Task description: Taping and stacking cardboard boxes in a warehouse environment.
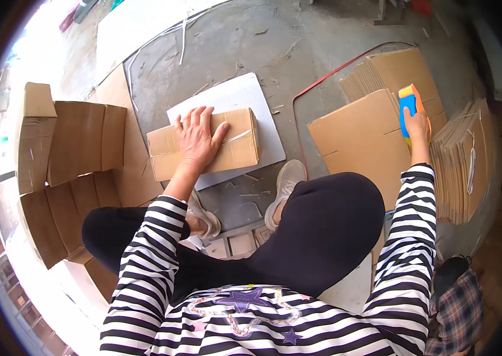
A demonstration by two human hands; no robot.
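Note:
A closed, long cardboard box (pixel 233 141) lies on a white board (pixel 249 95) on the floor in front of me. My left hand (pixel 198 137) rests flat on its top, fingers spread, and a thin white strip crosses the box by that hand. Out to the right, my right hand (pixel 418 126) is closed around a blue-and-orange hand tool (pixel 409 105), which may be a tape dispenser. It is over the stacked flat cardboard (pixel 360 127), and whether it touches the sheets I cannot tell.
On the left, several brown boxes (pixel 84 139) stand stacked in rows. Folded cardboard bundles (pixel 457 163) stand on the far right beside the flat stack. A red strap (pixel 322 78) runs over the grey floor among paper scraps. Plaid cloth (pixel 461 308) shows at the lower right.

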